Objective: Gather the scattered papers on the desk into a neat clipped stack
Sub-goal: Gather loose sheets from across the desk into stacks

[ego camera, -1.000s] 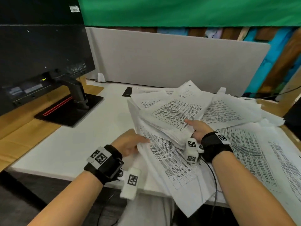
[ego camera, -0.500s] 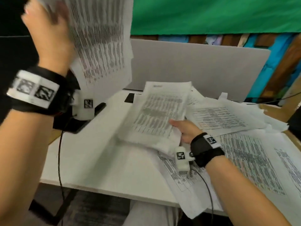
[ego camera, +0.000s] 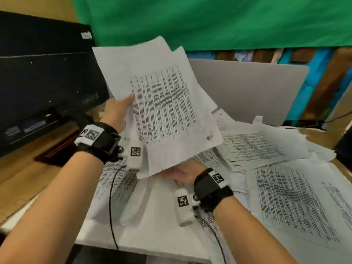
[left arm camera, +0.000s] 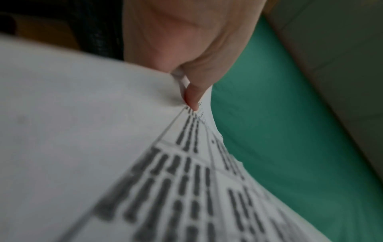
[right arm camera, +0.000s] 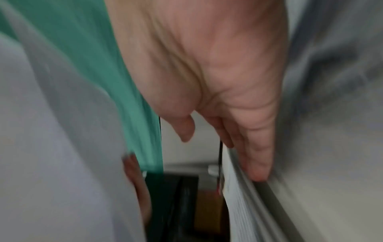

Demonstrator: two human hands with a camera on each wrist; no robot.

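Note:
My left hand (ego camera: pixel 117 111) holds a sheaf of printed papers (ego camera: pixel 163 111) up over the desk, tilted, with the thumb on the printed face. In the left wrist view the left hand (left arm camera: pixel 192 91) pinches the sheaf (left arm camera: pixel 103 147) at its edge. My right hand (ego camera: pixel 181 174) is low, just under the sheaf's bottom edge, its fingers mostly hidden by the paper. The right wrist view, which is blurred, shows the right hand (right arm camera: pixel 228 155) with straight fingers lying along the edge of a paper stack (right arm camera: pixel 238 204). More printed sheets (ego camera: pixel 291 202) lie scattered on the desk to the right.
A black monitor (ego camera: pixel 47 82) on a stand is at the left, close to my left hand. A grey partition (ego camera: pixel 247 92) closes the back of the white desk (ego camera: pixel 152 237). Loose sheets (ego camera: pixel 253 147) are heaped at the back right, and others (ego camera: pixel 118 185) lie under my left wrist.
My left hand has brought its sheaf down from high on the left to the middle, in front of my right hand. My right hand has drawn back towards me and its fingers have straightened.

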